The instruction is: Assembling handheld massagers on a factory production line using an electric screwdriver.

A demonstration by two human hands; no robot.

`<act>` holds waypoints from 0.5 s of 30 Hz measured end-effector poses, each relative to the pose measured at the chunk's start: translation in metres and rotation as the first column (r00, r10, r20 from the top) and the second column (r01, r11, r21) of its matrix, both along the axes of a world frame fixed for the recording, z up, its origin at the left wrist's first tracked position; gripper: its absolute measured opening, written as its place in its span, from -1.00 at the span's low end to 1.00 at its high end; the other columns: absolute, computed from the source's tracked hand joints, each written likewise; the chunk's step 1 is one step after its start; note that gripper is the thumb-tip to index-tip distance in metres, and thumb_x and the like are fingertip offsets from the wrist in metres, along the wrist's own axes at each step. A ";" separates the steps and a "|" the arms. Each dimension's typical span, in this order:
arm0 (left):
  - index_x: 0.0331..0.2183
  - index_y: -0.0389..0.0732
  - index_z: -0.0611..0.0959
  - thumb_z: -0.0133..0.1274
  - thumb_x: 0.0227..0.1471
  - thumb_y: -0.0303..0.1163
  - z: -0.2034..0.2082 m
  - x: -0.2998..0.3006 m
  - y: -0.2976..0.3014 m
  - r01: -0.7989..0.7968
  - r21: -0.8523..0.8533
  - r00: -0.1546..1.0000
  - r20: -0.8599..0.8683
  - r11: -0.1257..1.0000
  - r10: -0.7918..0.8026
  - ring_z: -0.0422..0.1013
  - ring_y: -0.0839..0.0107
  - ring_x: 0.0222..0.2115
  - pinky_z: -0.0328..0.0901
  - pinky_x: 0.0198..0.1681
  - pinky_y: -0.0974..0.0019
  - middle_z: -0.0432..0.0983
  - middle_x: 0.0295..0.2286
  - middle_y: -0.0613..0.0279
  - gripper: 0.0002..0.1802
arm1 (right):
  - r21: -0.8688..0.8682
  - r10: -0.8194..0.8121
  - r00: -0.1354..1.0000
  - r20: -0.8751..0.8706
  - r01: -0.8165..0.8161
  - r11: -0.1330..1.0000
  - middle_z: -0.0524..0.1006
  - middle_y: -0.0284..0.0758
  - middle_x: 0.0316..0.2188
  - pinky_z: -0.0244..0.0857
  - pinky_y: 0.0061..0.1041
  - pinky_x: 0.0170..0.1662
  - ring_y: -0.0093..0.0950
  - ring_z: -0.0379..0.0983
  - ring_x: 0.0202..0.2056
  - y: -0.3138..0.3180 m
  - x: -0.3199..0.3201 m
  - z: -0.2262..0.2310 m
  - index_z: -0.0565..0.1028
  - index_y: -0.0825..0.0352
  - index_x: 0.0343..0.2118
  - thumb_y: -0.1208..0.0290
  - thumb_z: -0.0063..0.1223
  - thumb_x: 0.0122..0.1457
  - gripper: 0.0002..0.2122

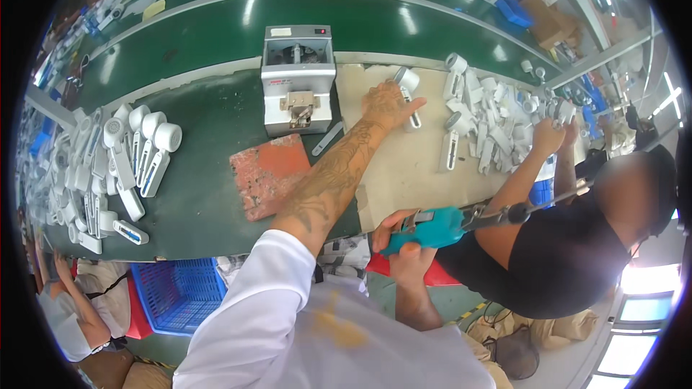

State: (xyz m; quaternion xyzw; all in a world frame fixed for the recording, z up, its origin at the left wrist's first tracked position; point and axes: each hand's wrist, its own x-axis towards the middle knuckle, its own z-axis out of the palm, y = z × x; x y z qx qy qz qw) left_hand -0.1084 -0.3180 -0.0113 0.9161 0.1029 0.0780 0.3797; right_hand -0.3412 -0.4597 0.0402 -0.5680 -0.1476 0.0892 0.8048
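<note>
Left grip (388,105) is laid over a white device (408,78), closure unclear, handle (414,122) aimed toward the desk (393,169)'s near edge; there, a teal driver (438,228)'s clasped by the right grip (410,262).

A factory workshop (heaped white devices (122,162), green conveyor (375,29))
</note>
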 end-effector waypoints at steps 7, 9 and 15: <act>-0.11 -0.24 0.56 0.11 -0.07 -0.05 -0.033 -0.010 0.016 0.056 -0.150 0.985 0.171 0.987 -0.030 0.40 0.03 -0.05 0.28 0.01 0.07 0.52 -0.16 0.05 -0.45 | -0.072 -0.053 0.998 0.040 0.056 0.996 0.46 -0.31 -0.58 0.29 -0.52 -0.47 -0.49 0.43 -0.53 -0.010 0.004 -0.005 0.44 0.50 -0.21 -0.23 0.25 0.02 -0.30; -0.14 -0.23 0.57 0.12 -0.05 -0.10 -0.019 -0.053 0.028 0.060 -0.154 0.967 0.256 0.986 -0.019 0.42 0.01 -0.09 0.30 -0.04 0.04 0.51 -0.21 0.04 -0.51 | -0.142 -0.059 0.994 0.089 0.071 0.987 0.42 -0.32 -0.62 0.27 -0.52 -0.51 -0.48 0.41 -0.57 -0.006 0.012 -0.008 0.41 0.47 -0.22 -0.30 0.17 0.04 -0.28; -0.23 -0.26 0.61 0.21 -0.03 -0.42 0.038 -0.191 0.069 0.155 -0.103 0.904 0.417 0.983 -0.099 0.46 -0.06 -0.30 0.37 -0.26 0.01 0.48 -0.37 0.04 -0.73 | -0.105 -0.008 0.999 0.053 0.013 0.994 0.42 -0.32 -0.60 0.26 -0.52 -0.52 -0.48 0.41 -0.58 0.016 0.025 -0.006 0.42 0.49 -0.22 -0.30 0.15 0.05 -0.27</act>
